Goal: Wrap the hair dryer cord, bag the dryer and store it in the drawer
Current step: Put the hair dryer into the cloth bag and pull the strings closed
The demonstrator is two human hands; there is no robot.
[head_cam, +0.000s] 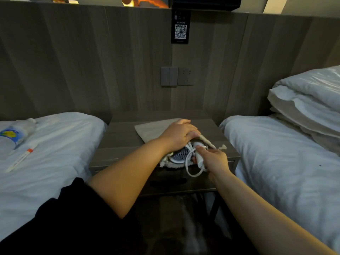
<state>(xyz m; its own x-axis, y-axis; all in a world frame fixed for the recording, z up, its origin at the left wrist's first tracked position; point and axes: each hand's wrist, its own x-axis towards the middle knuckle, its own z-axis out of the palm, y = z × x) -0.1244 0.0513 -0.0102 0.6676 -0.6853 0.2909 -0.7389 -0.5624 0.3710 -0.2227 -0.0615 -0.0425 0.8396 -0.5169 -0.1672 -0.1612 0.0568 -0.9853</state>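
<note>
A loop of white power cord [191,167] is pinched in the closed fingers of the right hand [214,160], just over the front edge of the grey wooden nightstand [119,140]. The white hair dryer with its round mesh grille [181,155] sits partly inside the mouth of the beige drawstring cloth bag [154,128], whose opening is gripped by the curled left hand [179,135]. A clear plastic water bottle with a blue and yellow label [13,136], its writing unreadable, lies on the left white bed [55,153]. Further back, a black QR-code card [180,28] is fixed to the wood wall panel above a grey socket [185,76].
</note>
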